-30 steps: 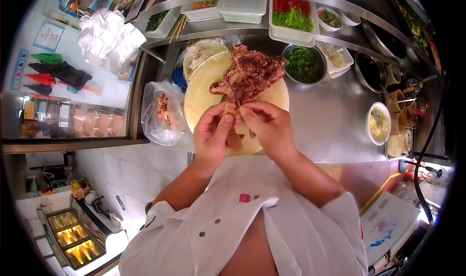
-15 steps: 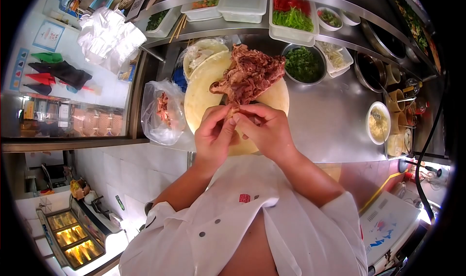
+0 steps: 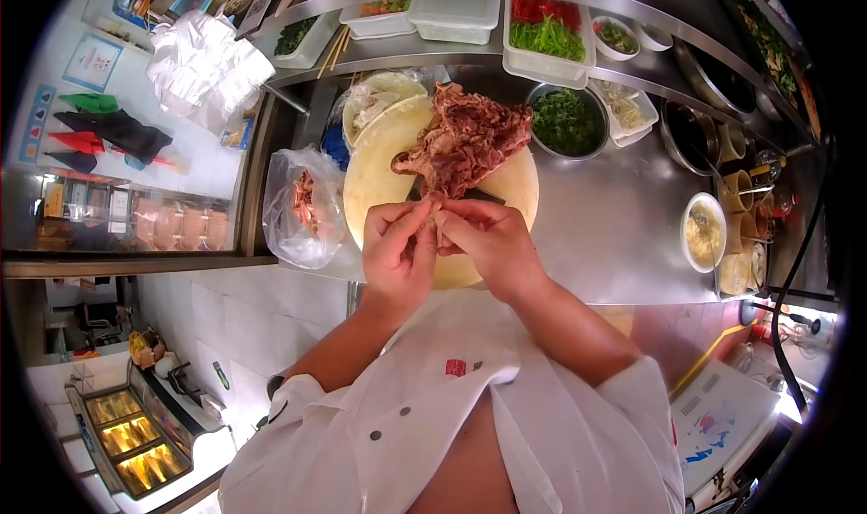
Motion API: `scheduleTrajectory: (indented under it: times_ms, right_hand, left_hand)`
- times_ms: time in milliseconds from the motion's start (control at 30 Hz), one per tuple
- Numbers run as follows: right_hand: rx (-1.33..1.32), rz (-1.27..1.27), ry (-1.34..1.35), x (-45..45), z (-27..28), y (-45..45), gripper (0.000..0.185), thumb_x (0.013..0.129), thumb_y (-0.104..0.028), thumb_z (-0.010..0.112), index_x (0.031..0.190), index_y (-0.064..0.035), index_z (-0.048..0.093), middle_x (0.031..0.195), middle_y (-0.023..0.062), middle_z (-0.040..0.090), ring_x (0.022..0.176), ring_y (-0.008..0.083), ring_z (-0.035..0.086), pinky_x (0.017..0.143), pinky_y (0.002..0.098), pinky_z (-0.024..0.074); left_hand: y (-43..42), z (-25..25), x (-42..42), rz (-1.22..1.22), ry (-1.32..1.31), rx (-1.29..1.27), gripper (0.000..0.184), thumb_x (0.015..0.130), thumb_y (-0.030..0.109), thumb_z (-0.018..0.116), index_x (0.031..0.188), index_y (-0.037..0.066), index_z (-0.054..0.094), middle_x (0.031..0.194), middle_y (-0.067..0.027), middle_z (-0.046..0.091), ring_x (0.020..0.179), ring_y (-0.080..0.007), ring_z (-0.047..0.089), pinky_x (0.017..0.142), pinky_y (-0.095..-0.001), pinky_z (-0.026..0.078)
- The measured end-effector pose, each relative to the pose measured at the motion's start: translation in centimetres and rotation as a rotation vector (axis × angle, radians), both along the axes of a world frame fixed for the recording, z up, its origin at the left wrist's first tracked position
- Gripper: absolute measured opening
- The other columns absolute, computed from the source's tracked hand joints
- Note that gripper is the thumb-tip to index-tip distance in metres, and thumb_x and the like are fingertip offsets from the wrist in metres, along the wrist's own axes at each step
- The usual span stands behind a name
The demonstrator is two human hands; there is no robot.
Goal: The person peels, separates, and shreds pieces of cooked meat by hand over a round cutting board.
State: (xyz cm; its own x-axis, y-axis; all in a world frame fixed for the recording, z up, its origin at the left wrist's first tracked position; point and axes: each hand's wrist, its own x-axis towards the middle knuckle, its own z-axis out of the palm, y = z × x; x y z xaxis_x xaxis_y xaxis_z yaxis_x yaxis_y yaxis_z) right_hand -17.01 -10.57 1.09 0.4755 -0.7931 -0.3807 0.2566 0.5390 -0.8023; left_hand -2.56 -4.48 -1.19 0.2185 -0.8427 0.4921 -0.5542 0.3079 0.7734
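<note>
A large heap of reddish-brown cooked meat point(image 3: 465, 139) lies on a round, pale yellow cutting board point(image 3: 372, 166). At the heap's near edge, my left hand point(image 3: 397, 247) and my right hand point(image 3: 483, 243) meet, fingertips pinched together. Between them is a small piece of meat point(image 3: 437, 214), mostly covered by the fingers. Part of a dark, flat object point(image 3: 483, 196) shows on the board under the heap, just beyond my right hand; its kind is hidden.
Left of the board sits a clear plastic bag point(image 3: 302, 211) with meat scraps. Behind the board stands a metal bowl of chopped greens point(image 3: 567, 121). A white bowl point(image 3: 703, 231) with minced food is at right. Overhead, a steel shelf point(image 3: 623, 67) holds vegetable containers.
Both hands have drawn slightly toward me, and more of the dark flat object shows beyond them. The heap of meat stays in place.
</note>
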Motion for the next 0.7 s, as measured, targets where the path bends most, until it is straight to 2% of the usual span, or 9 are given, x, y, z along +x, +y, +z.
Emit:
scheduleTrajectory:
  times_ms: [267, 367, 467, 567, 667, 700]
  right_hand:
    - [0.006, 0.067, 0.094, -0.7, -1.2, -0.8, 0.027, 0.094, -0.018, 0.075, 0.109, 0.0041, 0.072, 0.097, 0.0064, 0.071, 0.084, 0.0109, 0.066, 0.076, 0.0280, 0.0578]
    - [0.120, 0.112, 0.087, -1.1, -1.6, -1.5, 0.024, 0.092, -0.018, 0.076, 0.103, 0.0025, 0.072, 0.093, 0.0053, 0.069, 0.081, 0.0112, 0.065, 0.074, 0.0280, 0.0573]
    - [0.041, 0.215, 0.170, -1.2, -3.2, -2.0, 0.023, 0.091, -0.019, 0.077, 0.101, 0.0014, 0.072, 0.091, 0.0050, 0.069, 0.080, 0.0115, 0.064, 0.073, 0.0276, 0.0567]
    - [0.041, 0.190, 0.168, -0.7, -3.8, -2.0, 0.024, 0.091, -0.019, 0.077, 0.101, 0.0020, 0.072, 0.091, 0.0051, 0.069, 0.080, 0.0114, 0.064, 0.072, 0.0272, 0.0559]
    - [-0.076, 0.215, 0.230, -0.2, -4.3, -2.3, 0.026, 0.090, -0.019, 0.075, 0.103, 0.0031, 0.073, 0.097, 0.0054, 0.071, 0.083, 0.0116, 0.065, 0.074, 0.0289, 0.0568]
    - [-0.097, 0.202, 0.218, 0.0, -4.6, -2.3, 0.026, 0.090, -0.019, 0.075, 0.103, 0.0033, 0.073, 0.097, 0.0055, 0.071, 0.083, 0.0117, 0.065, 0.074, 0.0288, 0.0567]
  left_hand:
    - [-0.3, -0.7, 0.6, -0.046, -0.232, -0.059, 0.035, 0.089, -0.013, 0.070, 0.122, -0.002, 0.071, 0.110, -0.0152, 0.063, 0.093, -0.0253, 0.067, 0.076, -0.0305, 0.056]
    - [0.0, -0.9, 0.9, -0.109, -0.182, 0.034, 0.036, 0.089, -0.014, 0.069, 0.122, -0.001, 0.071, 0.107, -0.0145, 0.064, 0.090, -0.0250, 0.068, 0.074, -0.0312, 0.056]
    - [0.3, -2.3, 1.4, -0.130, -0.135, 0.073, 0.036, 0.089, -0.014, 0.068, 0.123, 0.000, 0.071, 0.106, -0.0138, 0.064, 0.088, -0.0249, 0.068, 0.074, -0.0309, 0.056]
    - [0.5, -3.2, 1.6, -0.117, -0.059, 0.096, 0.035, 0.091, -0.012, 0.068, 0.124, 0.000, 0.070, 0.105, -0.0120, 0.064, 0.088, -0.0217, 0.068, 0.073, -0.0296, 0.055]
    - [1.1, -2.0, 1.5, -0.103, 0.326, 0.407, 0.030, 0.095, -0.007, 0.067, 0.124, -0.001, 0.070, 0.104, -0.0100, 0.064, 0.089, -0.0157, 0.067, 0.072, -0.0293, 0.055]
    - [1.1, -2.5, 1.8, -0.105, 0.309, 0.369, 0.029, 0.097, -0.005, 0.066, 0.125, -0.001, 0.069, 0.106, -0.0097, 0.064, 0.090, -0.0143, 0.066, 0.071, -0.0294, 0.055]
